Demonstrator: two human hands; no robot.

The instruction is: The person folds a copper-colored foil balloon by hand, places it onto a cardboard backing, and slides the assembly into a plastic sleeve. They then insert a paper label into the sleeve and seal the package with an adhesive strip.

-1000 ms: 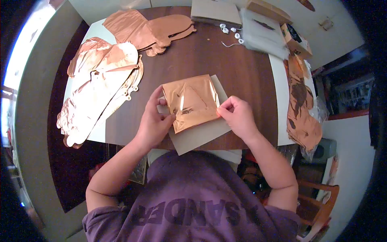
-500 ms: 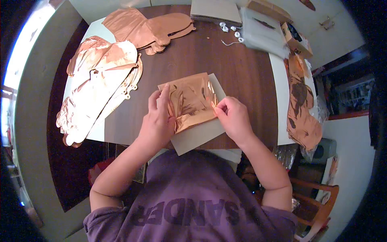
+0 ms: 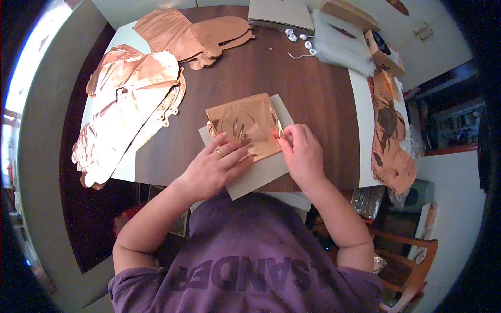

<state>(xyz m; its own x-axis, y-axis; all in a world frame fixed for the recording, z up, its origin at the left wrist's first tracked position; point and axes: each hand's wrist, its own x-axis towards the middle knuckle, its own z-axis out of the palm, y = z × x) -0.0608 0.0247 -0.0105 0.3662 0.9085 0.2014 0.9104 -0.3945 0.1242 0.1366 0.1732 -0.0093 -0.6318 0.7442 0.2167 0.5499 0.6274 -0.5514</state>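
A broad bare stretch of the desk (image 3: 250,68) runs from beyond the card (image 3: 254,179) to the white knots (image 3: 308,45), open to a hand from above. Right of the card, the brown surface is free as far as the foil pile (image 3: 391,130) at the right edge. Foil sheets (image 3: 130,94) block the left side, and more foil (image 3: 193,36) the far left. Boards (image 3: 280,16) and a clear bag (image 3: 342,44) close off the far right.
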